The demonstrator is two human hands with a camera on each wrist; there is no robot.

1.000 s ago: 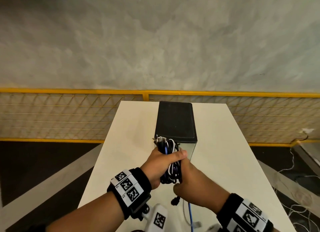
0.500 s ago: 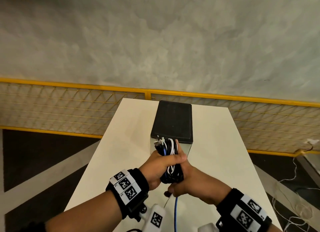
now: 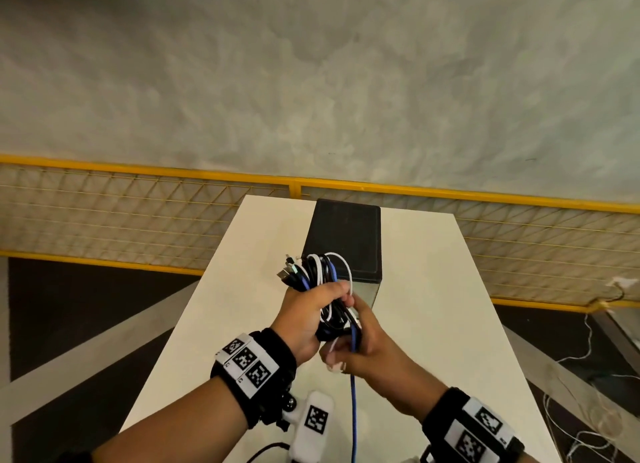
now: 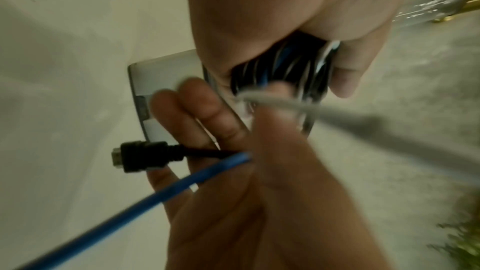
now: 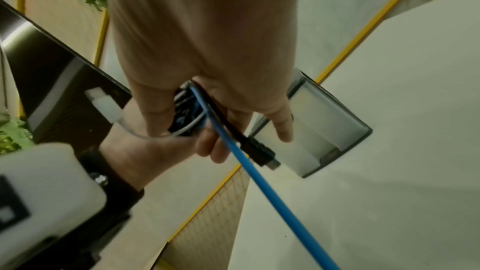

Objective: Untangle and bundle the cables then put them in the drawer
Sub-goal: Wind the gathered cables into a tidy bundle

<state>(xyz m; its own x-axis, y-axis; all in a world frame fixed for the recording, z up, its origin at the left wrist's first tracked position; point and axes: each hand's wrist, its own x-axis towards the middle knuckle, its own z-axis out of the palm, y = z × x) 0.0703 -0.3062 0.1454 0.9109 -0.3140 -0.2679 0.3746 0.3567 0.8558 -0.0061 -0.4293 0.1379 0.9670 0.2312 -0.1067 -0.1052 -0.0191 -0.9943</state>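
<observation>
A coiled bundle of black, white and blue cables [image 3: 317, 272] is gripped by my left hand [image 3: 322, 300] above the white table [image 3: 433, 324]. My right hand [image 3: 349, 345] grips the bundle's lower end and pinches the blue cable [image 3: 353, 410], whose tail hangs down toward me. In the right wrist view the blue cable [image 5: 259, 182] runs out between the fingers beside a black connector [image 5: 259, 154], and a white connector [image 5: 103, 104] sticks out left. The left wrist view shows the bundle [image 4: 285, 65] in my left palm. The black-topped drawer unit [image 3: 344, 237] stands just behind the hands, its drawer pushed in.
A yellow-framed mesh fence [image 3: 138, 213] runs behind the table's far edge. Loose white cords [image 3: 588, 352] lie on the floor at the right. A black cable [image 3: 266, 450] lies near the table's front edge below my left wrist.
The bundle has tipped to the left in my left hand. My right hand has slid from alongside the bundle down to its lower end, still holding the blue cable.
</observation>
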